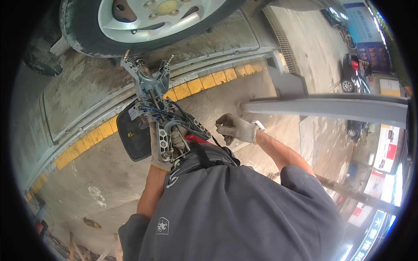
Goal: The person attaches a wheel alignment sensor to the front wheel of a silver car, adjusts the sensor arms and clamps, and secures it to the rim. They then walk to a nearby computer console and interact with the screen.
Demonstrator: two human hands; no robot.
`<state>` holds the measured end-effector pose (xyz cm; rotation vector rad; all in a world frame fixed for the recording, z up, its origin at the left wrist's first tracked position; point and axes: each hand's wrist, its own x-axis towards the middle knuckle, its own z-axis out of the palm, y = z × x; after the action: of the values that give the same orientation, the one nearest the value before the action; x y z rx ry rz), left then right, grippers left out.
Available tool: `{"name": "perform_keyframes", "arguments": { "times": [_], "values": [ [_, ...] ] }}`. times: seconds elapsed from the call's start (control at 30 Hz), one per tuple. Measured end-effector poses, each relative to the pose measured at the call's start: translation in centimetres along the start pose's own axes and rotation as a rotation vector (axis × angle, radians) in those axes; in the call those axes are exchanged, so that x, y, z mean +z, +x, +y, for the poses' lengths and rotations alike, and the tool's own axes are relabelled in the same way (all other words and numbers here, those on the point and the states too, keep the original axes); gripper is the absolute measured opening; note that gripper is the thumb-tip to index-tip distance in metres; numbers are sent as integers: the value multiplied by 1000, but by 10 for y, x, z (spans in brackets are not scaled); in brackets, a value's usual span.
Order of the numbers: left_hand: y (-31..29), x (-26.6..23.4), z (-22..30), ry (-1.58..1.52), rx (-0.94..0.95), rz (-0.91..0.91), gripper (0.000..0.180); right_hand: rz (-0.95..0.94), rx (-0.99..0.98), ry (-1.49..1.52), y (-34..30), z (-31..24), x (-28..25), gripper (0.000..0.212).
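My left hand [176,140], in a grey knitted glove, is closed around the lower part of a metal wheel clamp [153,85]. The clamp has grey forked arms, a central threaded rod and pins at its upper tips. A dark rounded target plate [133,138] is attached behind it, on its left. Its upper prongs are close below the tyre [85,40] of a silver-rimmed car wheel [152,17]; I cannot tell whether they touch it. My right hand [236,129], also gloved, hovers right of the clamp, fingers loosely bent and apart, with nothing visible in them.
A raised metal ramp [82,82] runs under the wheel, edged with yellow blocks [189,88]. A grey lift post [322,106] stands to the right, near a floor grate [281,37]. Parked cars [352,71] are farther right. Wooden pieces [80,250] lie at lower left.
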<state>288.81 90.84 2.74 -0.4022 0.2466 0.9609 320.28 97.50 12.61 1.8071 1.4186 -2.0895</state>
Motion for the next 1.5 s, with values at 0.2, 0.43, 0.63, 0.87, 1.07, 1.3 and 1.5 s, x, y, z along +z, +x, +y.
{"name": "perform_keyframes", "arguments": {
  "times": [0.2, 0.43, 0.63, 0.87, 1.07, 1.3, 1.5],
  "values": [
    [-1, -4, 2, 4, -6, 15, 81, -2, -165, -268, 3, 14, 12, 41],
    [-3, -5, 0, -5, 15, 19, 77, 138, -508, -851, 17, 15, 15, 34],
    [-1, -1, -2, -65, -1, -44, 82, 60, -410, -1071, 26, 3, 16, 34],
    [5, -6, -4, 49, 55, -208, 96, 42, -223, -1106, 37, -6, 31, 48],
    [2, -4, -8, 27, 89, 9, 95, 55, 152, -959, 51, -22, 43, 58],
    [3, 2, -8, -2, 115, -13, 88, 71, 261, -194, 23, -37, 18, 65],
    [5, 17, -11, -57, 162, -18, 82, 68, 394, -295, 26, -26, 19, 76]
  ]
}}
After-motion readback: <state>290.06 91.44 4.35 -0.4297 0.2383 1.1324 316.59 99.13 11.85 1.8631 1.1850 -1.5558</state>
